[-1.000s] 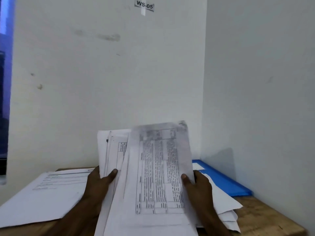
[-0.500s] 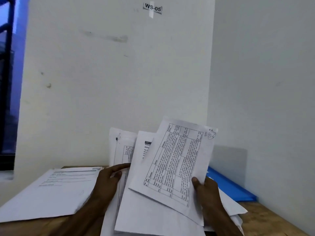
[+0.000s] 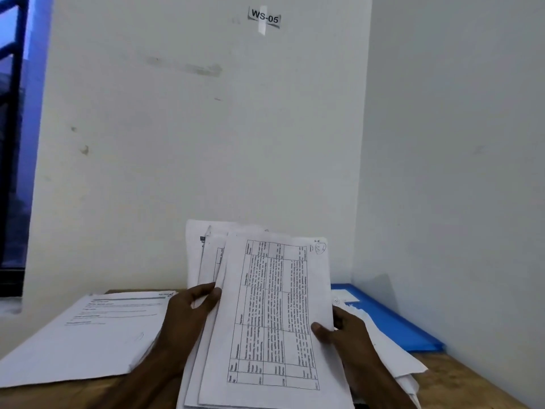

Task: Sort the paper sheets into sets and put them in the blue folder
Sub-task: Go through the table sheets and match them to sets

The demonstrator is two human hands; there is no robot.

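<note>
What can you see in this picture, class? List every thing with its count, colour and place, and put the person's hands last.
held sheets: several, white with printed tables, fanned upright at centre
paper stack: one, white, flat on the table's left
loose sheets: a few, white, on the right, partly over the folder
blue folder: one, blue, on the table by the right wall
table: one, brown wood, bottom
label: one, pale with black "WS-05", high on the wall
window: one, dark frame, left edge
left hand: grips the held sheets' left side
right hand: pinches their right edge
</note>
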